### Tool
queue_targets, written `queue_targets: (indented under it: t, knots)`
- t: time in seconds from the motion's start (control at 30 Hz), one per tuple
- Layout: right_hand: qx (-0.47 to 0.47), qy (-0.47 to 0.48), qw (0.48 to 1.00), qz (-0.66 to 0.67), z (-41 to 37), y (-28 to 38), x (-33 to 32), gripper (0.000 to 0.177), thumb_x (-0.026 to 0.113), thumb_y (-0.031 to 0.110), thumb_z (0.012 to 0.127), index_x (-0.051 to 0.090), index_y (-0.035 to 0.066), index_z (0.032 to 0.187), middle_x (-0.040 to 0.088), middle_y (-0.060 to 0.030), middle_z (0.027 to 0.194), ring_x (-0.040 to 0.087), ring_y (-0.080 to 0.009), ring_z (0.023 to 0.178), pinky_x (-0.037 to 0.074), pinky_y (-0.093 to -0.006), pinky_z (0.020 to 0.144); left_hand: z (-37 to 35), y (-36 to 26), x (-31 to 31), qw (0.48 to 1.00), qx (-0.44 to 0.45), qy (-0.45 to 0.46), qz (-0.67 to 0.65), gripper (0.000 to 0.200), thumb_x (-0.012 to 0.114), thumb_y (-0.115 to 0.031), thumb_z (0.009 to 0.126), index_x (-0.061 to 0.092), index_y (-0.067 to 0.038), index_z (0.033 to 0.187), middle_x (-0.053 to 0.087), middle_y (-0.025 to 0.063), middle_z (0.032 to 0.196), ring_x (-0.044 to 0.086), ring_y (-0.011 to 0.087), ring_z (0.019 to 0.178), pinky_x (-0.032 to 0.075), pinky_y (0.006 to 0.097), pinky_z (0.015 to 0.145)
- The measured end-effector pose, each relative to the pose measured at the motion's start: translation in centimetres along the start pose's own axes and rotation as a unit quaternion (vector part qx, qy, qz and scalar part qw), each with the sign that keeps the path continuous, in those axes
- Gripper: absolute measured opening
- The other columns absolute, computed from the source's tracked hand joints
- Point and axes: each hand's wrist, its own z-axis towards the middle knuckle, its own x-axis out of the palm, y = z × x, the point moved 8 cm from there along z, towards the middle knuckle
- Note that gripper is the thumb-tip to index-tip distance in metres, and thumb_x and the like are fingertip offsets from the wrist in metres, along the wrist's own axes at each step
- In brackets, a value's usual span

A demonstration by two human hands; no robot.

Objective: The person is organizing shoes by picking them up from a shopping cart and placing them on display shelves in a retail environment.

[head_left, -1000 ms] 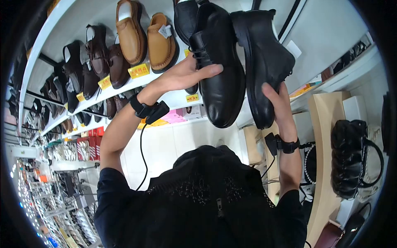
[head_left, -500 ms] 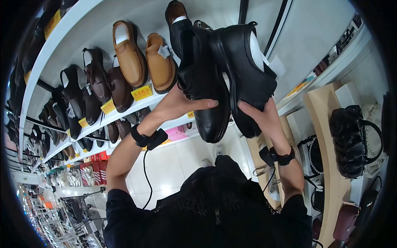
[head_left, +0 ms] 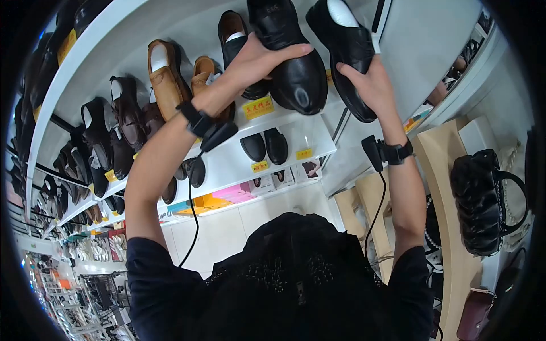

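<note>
While my left hand [head_left: 253, 63] and right hand [head_left: 373, 91], half-curled, each clasp a black shoe [head_left: 298, 82], I'd best clear the shelf [head_left: 280, 118]'s front edge.

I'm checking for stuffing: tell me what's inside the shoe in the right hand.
Something white shows in the opening of the shoe in the right hand. Its toe is covered over, so what is in there cannot be seen.
</note>
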Motion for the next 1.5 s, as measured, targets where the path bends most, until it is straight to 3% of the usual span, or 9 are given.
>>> queue_targets:
  t: [0.27, 0.33, 0.57, 0.67, 0.73, 1.17, 1.2, 1.3, 1.5]
  knots:
    - [-0.039, -0.031, 0.988, -0.144, 0.9, -1.3, 0.5, 0.063, 0.078, 0.041, 0.081, 0.053, -0.011, 0.105, 0.064, -0.033, 0.105, 0.066, -0.0444, 0.1, 0.052, -0.0466, 0.087, 8.0, 3.9, 1.9, 0.997, -0.066, -0.003, 0.024, 0.133, 0.084, -0.072, 0.057, 0.031, 0.022, 0.135, 0.06, 0.0295, 0.12, 0.068, 0.0358, 0.107, 0.061, 0.0403, 0.081]
    - [-0.026, -0.019, 0.989, -0.144, 0.8, -1.1, 0.1, 0.064, 0.078, 0.04, 0.08, 0.053, -0.011, 0.107, 0.065, -0.0327, 0.105, 0.067, -0.0432, 0.1, 0.052, -0.0456, 0.087, 8.4, 4.5, 2.4, 0.995, -0.1, -0.001, 0.0, 0.096, 0.084, -0.062, 0.068, 0.057, 0.008, 0.128, 0.066, 0.0214, 0.122, 0.066, 0.0347, 0.115, 0.058, 0.0477, 0.093]
    - [-0.016, -0.042, 0.998, 0.031, 0.0, -4.5, 0.1, 0.071, 0.08, 0.043, 0.077, 0.054, -0.011, 0.114, 0.065, -0.0316, 0.109, 0.066, -0.0419, 0.104, 0.05, -0.0447, 0.092, 6.0, 1.3, 1.9, 0.994, -0.079, 0.073, -0.035, 0.095, 0.078, -0.069, 0.07, 0.058, 0.0, 0.131, 0.064, 0.0203, 0.124, 0.067, 0.0342, 0.113, 0.06, 0.0456, 0.089]
    - [-0.037, -0.072, 0.992, 0.097, -2.4, -4.5, -0.8, 0.069, 0.084, 0.039, 0.078, 0.055, -0.01, 0.117, 0.069, -0.028, 0.106, 0.069, -0.037, 0.1, 0.052, -0.0408, 0.09, 2.5, -2.2, 1.8, 0.994, -0.081, 0.028, -0.067, 0.061, 0.069, -0.057, 0.088, 0.06, -0.008, 0.123, 0.066, 0.0057, 0.106, 0.066, 0.0191, 0.092, 0.055, 0.0351, 0.077]
    - [-0.045, -0.097, 0.981, 0.16, -3.8, -4.5, -0.8, 0.055, 0.085, 0.023, 0.081, 0.057, -0.009, 0.116, 0.071, -0.0159, 0.104, 0.068, -0.0179, 0.089, 0.056, -0.0306, 0.08, 1.4, -1.7, 2.0, 0.991, -0.094, 0.046, -0.08, 0.074, 0.073, -0.059, 0.085, 0.055, -0.005, 0.133, 0.066, 0.0082, 0.116, 0.065, 0.0206, 0.103, 0.053, 0.0355, 0.084]
    - [0.026, -0.11, 0.958, 0.263, -17.2, -1.4, -2.4, 0.059, 0.087, 0.022, 0.08, 0.057, -0.005, 0.122, 0.069, -0.0147, 0.116, 0.067, -0.0201, 0.102, 0.053, -0.0309, 0.091, -12.8, -5.4, 4.3, 0.993, 0.038, 0.061, -0.09, 0.039, 0.076, -0.02, 0.09, 0.059, 0.001, 0.117, 0.067, 0.0101, 0.105, 0.065, 0.0176, 0.091, 0.053, 0.033, 0.081]
    - [0.042, -0.116, 0.95, 0.288, -18.9, -1.1, -2.4, 0.058, 0.087, 0.019, 0.08, 0.057, -0.005, 0.123, 0.069, -0.014, 0.116, 0.067, -0.0201, 0.102, 0.052, -0.0315, 0.092, -14.2, -1.7, 4.8, 0.993, 0.05, 0.107, -0.029, 0.06, 0.08, -0.037, 0.086, 0.059, -0.002, 0.129, 0.068, 0.0099, 0.118, 0.066, 0.0194, 0.106, 0.054, 0.0352, 0.093]
    - [0.08, -0.113, 0.951, 0.276, -24.5, -0.6, -2.4, 0.058, 0.086, 0.013, 0.08, 0.056, -0.004, 0.126, 0.066, -0.0139, 0.121, 0.064, -0.0199, 0.107, 0.049, -0.0321, 0.097, -20.6, -4.5, 5.8, 0.985, 0.097, 0.082, -0.115, 0.052, 0.088, -0.017, 0.079, 0.061, 0.0, 0.121, 0.07, 0.0067, 0.109, 0.066, 0.015, 0.1, 0.053, 0.0327, 0.094]
    - [0.181, -0.09, 0.948, 0.246, -35.9, -1.7, -2.5, 0.051, 0.082, 0.006, 0.081, 0.059, -0.005, 0.125, 0.068, -0.0119, 0.119, 0.064, -0.0176, 0.107, 0.047, -0.0318, 0.099, -31.7, -0.3, 10.8, 0.974, -0.074, 0.131, -0.167, 0.092, 0.093, -0.026, 0.073, 0.04, 0.001, 0.143, 0.06, 0.0141, 0.134, 0.058, 0.0222, 0.121, 0.045, 0.0368, 0.108]
